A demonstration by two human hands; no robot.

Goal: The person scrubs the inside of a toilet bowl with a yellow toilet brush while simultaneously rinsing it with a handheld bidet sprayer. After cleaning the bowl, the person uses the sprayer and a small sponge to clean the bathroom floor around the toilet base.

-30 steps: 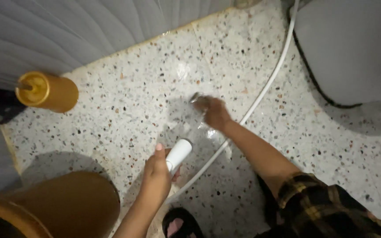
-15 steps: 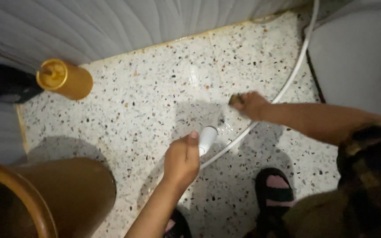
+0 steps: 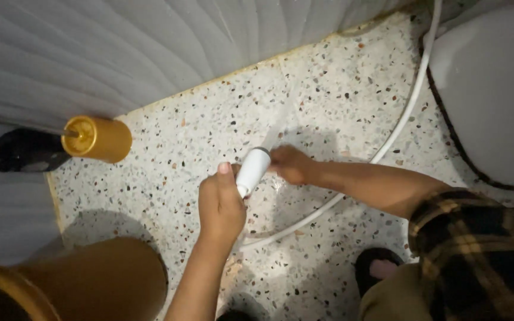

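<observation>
My left hand point(image 3: 221, 205) grips a white handheld sprayer head point(image 3: 252, 169) over the speckled terrazzo floor point(image 3: 209, 137). Water streams from its nozzle up and to the right across the floor. My right hand point(image 3: 290, 164) sits right at the nozzle end, in the spray, fingers curled; whether it holds anything I cannot tell. A white hose point(image 3: 406, 113) runs from the sprayer along the floor and up to the top right. My right sleeve is dark plaid.
A golden cylindrical holder point(image 3: 97, 138) with a rod in it stands by the white tiled wall point(image 3: 120, 53). A brown bucket point(image 3: 90, 279) sits at bottom left. A white toilet base point(image 3: 495, 89) fills the right. My sandalled foot point(image 3: 379, 270) is below.
My right hand has drawn in from the floor to the sprayer nozzle. My left hand has lifted the sprayer slightly, and the view has shifted down and right.
</observation>
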